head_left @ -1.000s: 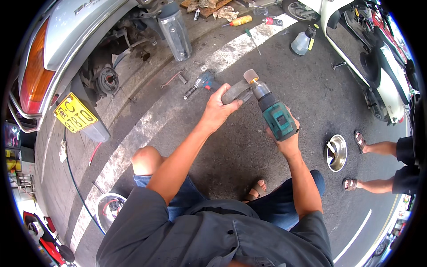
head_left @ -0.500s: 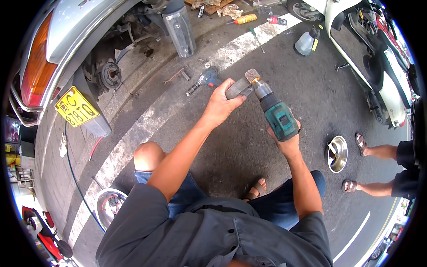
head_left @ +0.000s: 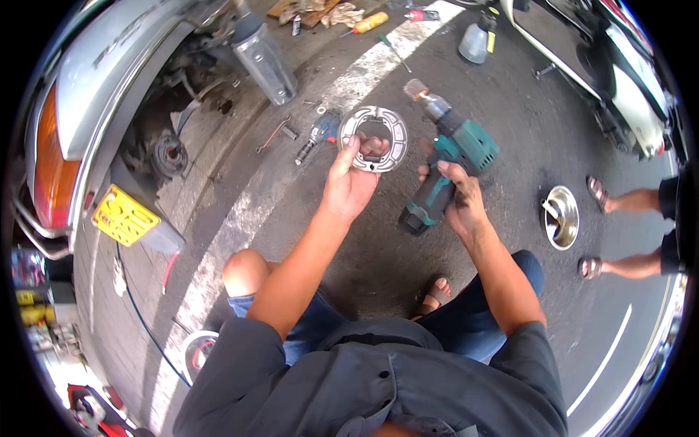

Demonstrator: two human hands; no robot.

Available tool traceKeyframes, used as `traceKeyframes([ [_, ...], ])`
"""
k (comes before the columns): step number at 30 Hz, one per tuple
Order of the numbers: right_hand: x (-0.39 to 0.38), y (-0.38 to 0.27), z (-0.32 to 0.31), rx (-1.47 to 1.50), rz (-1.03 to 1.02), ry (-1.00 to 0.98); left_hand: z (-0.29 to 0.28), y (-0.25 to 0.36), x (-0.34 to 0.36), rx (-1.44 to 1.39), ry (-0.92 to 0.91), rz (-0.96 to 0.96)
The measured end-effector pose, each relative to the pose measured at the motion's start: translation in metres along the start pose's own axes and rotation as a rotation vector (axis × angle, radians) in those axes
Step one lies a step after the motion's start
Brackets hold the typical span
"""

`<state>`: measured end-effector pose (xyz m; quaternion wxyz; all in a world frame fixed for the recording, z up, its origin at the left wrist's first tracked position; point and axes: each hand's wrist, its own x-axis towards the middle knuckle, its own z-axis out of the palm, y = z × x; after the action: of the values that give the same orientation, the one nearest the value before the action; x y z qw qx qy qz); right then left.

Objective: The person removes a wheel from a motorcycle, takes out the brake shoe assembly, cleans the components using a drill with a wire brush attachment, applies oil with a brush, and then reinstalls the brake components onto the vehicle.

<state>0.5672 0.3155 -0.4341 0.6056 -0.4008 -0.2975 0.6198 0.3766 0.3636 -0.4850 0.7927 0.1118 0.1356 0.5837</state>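
Observation:
My left hand (head_left: 344,188) holds a ring-shaped pair of silver metal brake shoes (head_left: 395,140) face up, with fingertips showing through its centre. Beside it, my right hand (head_left: 464,205) grips the handle of a teal cordless drill (head_left: 473,146), its small abrasive wheel (head_left: 416,90) pointing up and away, apart from the shoes. A blue power tool (head_left: 320,132) and some small metal tools (head_left: 280,132) lie on the pavement just beyond my left hand.
A silver scooter (head_left: 87,109) with exposed hub (head_left: 169,154) stands left, a white scooter (head_left: 630,109) right. A steel bowl (head_left: 564,222), spray bottle (head_left: 475,42), hose (head_left: 149,328), cans and rags lie around. Another person's sandalled legs (head_left: 630,200) stand at right.
My left hand has turned the shoes from edge-on to face up. The drill has swung away from them to the right and tipped, now showing its handle and battery.

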Motion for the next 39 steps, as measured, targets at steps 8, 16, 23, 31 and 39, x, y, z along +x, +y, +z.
traceKeyframes([
  [8,0.012,0.012,-0.02,0.296,0.293,-0.033,0.011,0.007,-0.009,0.125,-0.473,-0.138],
  [16,0.006,-0.008,-0.015,0.068,0.255,-0.115,0.024,0.039,-0.019,0.449,-0.288,-0.294],
  [23,0.009,-0.009,-0.009,-0.003,0.195,-0.16,0.032,0.047,-0.016,0.77,-0.395,-0.342],
  [31,0.009,0.002,-0.003,-0.349,0.045,-0.14,0.027,0.03,-0.018,1.125,-0.076,-0.254],
  [39,0.009,0.009,-0.034,-0.915,-0.283,-0.312,0.021,0.043,-0.006,1.13,0.054,0.095],
])
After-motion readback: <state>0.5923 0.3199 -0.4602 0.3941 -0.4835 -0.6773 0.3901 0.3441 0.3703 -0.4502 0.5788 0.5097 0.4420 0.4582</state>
